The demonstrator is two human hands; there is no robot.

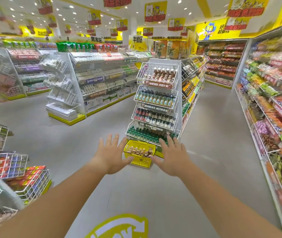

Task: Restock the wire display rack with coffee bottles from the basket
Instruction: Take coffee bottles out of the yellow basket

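The grey shop floor (68, 121) extends between long shelving runs, with a packed snack shelf (274, 103) along the right wall and a white gondola shelf (102, 78) at centre left. The wire display rack (155, 102) stands at the end of the centre aisle unit and carries four tilted wire tiers. The top tier (157, 74) holds brown coffee bottles across its back rows, with bare wire at its front left; the tiers below appear full, although the labels are too blurred to read. A yellow basket (139, 153) sits on the floor directly in front of the lowest tier, touching or just beside it. The coffee bottles (140, 150) lie inside the basket, filling it near the rim. Both arms reach forward toward the basket. The left hand (110, 154) is on the basket's left side and the right hand (172, 156) on its right side. Both hands are released, palms down, fingers spread, and grasp nothing. A yellow floor graphic (119, 227) lies near the bottom edge.
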